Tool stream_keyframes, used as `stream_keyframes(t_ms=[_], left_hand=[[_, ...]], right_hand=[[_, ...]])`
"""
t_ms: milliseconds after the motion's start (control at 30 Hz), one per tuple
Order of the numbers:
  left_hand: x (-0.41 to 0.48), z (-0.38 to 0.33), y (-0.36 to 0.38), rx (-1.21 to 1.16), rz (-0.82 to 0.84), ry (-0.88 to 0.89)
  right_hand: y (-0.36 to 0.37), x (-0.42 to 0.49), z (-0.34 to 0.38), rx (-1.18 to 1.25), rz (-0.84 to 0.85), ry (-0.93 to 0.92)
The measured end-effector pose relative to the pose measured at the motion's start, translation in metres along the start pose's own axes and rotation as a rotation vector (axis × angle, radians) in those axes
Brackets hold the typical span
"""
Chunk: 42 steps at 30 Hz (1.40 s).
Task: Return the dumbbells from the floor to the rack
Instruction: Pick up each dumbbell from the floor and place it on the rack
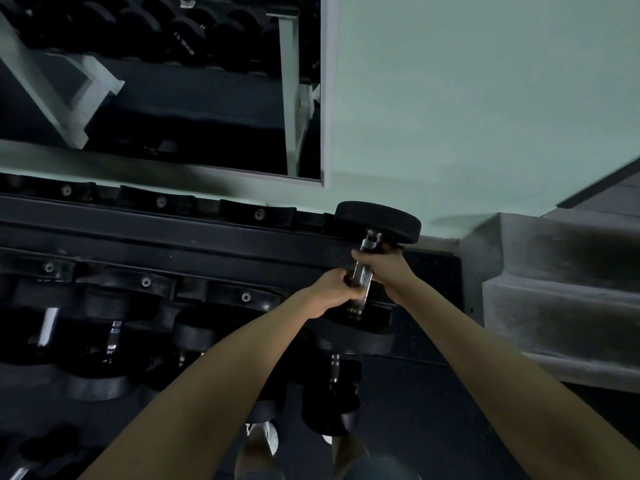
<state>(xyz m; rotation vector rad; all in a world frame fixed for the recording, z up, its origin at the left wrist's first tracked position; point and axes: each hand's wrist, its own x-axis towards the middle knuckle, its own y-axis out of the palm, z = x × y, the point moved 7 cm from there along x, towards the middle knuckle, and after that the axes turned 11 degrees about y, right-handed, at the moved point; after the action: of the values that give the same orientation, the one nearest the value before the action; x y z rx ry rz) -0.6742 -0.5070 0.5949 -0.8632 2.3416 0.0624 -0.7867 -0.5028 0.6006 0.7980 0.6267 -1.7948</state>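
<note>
A black dumbbell [378, 221] with a knurled steel handle hangs over the right end of the black rack [173, 233], its far head level with the top tier's rear rail. Both hands grip its handle: my left hand [330, 289] on the near part, my right hand [381, 268] further up. Its near head sits below my wrists, partly hidden by them. The top tier's saddles to the left are bare. Several dumbbells [110, 334] rest on the lower tiers.
A wall mirror [207, 98] above the rack reflects another dumbbell rack. A grey stepped concrete ledge [554, 289] stands to the right. The pale green wall runs behind. My shoes [266, 438] show on the dark floor below.
</note>
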Motion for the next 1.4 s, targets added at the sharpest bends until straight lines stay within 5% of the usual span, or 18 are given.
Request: stream_keyframes(t_ms=[167, 433, 533, 700, 1100, 1400], left_hand=[[-0.007, -0.001, -0.023, 0.002, -0.107, 0.005], [-0.064, 0.020, -0.098, -0.117, -0.378, 0.065], [-0.110, 0.057, -0.133, -0.150, -0.516, 0.064], [-0.225, 0.149, -0.178, -0.223, -0.759, 0.025], [-0.585, 0.476, -0.183, -0.551, -1.129, -0.275], [-0.638, 0.659, -0.164, -0.659, -1.133, -0.515]], right_hand=[[-0.002, -0.006, 0.001, -0.159, -0.091, -0.038], [0.020, -0.086, 0.042, -0.886, -0.556, -0.378], [0.070, -0.114, 0.038, -0.846, -0.430, -0.535], [0.194, -0.146, -0.014, -0.834, -0.098, -0.537], [0.480, -0.224, -0.316, -0.789, 0.374, -0.065], [0.617, -0.195, -0.482, -0.863, 0.407, 0.240]])
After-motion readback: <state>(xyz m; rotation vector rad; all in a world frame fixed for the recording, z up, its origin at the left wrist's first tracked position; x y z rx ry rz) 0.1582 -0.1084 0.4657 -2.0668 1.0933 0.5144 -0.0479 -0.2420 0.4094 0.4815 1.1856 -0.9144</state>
